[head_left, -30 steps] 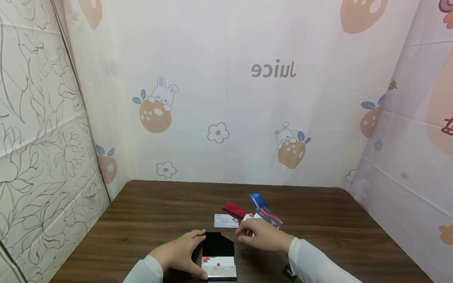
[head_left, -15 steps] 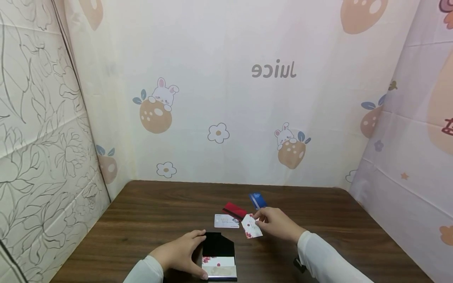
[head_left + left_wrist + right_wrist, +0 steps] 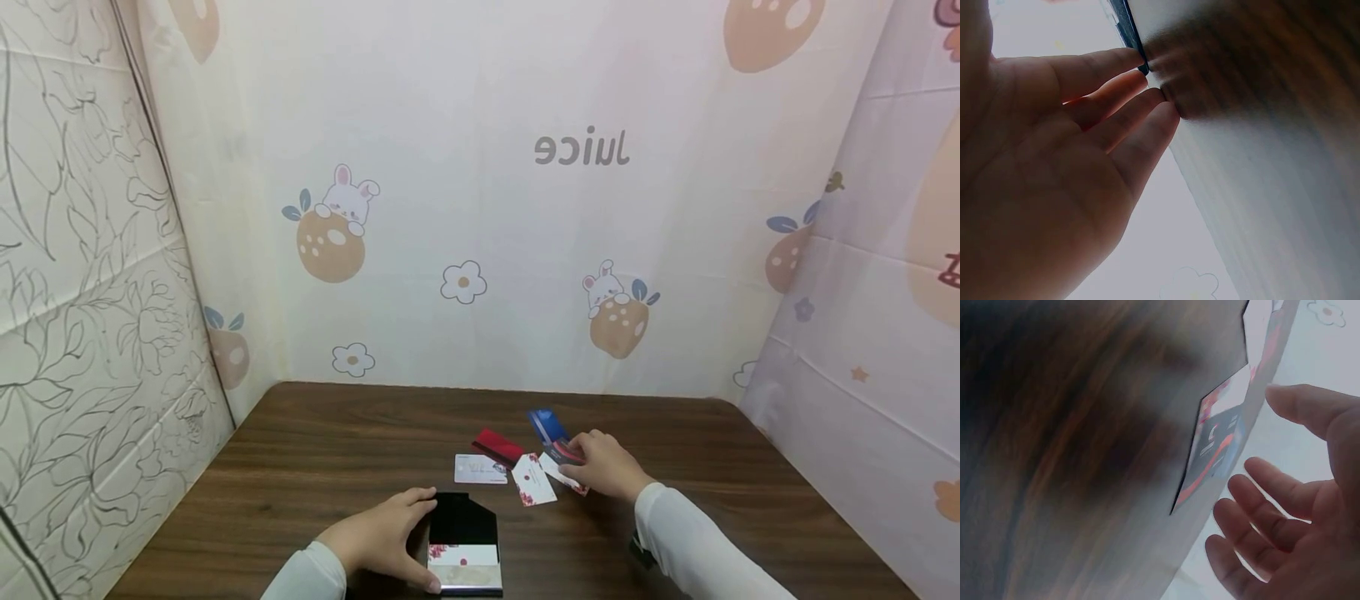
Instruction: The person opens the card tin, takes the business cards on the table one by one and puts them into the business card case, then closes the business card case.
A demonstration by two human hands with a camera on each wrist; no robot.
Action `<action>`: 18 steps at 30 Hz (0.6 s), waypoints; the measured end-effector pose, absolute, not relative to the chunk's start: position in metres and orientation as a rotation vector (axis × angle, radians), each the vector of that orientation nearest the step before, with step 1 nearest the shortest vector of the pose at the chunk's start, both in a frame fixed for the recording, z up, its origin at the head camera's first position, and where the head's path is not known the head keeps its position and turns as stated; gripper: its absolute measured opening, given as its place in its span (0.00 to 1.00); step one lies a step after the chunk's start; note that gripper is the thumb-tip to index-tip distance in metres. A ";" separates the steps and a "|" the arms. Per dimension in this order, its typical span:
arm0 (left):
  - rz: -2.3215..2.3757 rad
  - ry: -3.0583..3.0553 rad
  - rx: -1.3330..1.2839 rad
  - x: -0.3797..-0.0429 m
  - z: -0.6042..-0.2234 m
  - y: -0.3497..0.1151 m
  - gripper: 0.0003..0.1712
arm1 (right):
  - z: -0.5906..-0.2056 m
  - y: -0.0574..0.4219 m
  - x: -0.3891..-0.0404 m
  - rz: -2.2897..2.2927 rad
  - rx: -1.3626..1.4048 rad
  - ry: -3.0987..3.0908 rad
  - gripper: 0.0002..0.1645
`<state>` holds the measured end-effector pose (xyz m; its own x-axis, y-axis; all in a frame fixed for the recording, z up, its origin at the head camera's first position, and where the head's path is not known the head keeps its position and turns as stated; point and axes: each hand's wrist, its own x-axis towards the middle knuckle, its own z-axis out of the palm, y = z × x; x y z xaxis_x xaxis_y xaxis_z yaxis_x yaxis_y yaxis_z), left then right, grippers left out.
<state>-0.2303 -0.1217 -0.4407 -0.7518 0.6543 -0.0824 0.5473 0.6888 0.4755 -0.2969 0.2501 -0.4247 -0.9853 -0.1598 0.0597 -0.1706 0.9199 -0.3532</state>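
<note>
My left hand [image 3: 386,537] holds an open card case [image 3: 463,518] on the table, its thumb at the near corner and fingers at the far one. Inside the case's near half lies a white floral card [image 3: 465,554]. In the left wrist view, fingertips touch the dark edge of the case [image 3: 1130,31]. My right hand [image 3: 606,468] is over a grey card with a red stripe [image 3: 1213,450], partly hiding it in the head view. From the right wrist, its fingers look spread and apart from this card. A white floral card [image 3: 561,475] lies partly under the grey one.
Left of the right hand lie another white floral card [image 3: 534,481], a silvery card [image 3: 480,469] and a red card [image 3: 498,447]. A blue card [image 3: 547,426] lies behind. Printed curtains [image 3: 465,208] stand behind the wooden table [image 3: 337,433].
My right hand has moved right and away from me, from beside the case to over the grey card. Both white floral cards on the table now show more. The left hand and case stay put.
</note>
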 end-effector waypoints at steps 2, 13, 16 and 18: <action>0.630 2.658 0.957 -0.231 -0.440 -0.122 0.57 | -0.426 0.252 -0.300 0.546 0.232 -3.076 0.30; 0.637 2.657 0.964 -0.230 -0.440 -0.122 0.58 | -0.438 0.260 -0.311 0.447 0.153 -3.141 0.38; 0.635 2.662 0.956 -0.230 -0.440 -0.122 0.58 | -0.439 0.260 -0.313 0.439 0.153 -3.143 0.36; 0.637 2.661 0.954 -0.230 -0.440 -0.122 0.58 | -0.440 0.260 -0.314 0.433 0.157 -3.142 0.35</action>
<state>-0.2299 -0.1217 -0.4400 -0.7568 0.6488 -0.0796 0.5425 0.6914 0.4772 -0.3137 0.2596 -0.4399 -0.9946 -0.1022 -0.0201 -0.0930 0.9579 -0.2715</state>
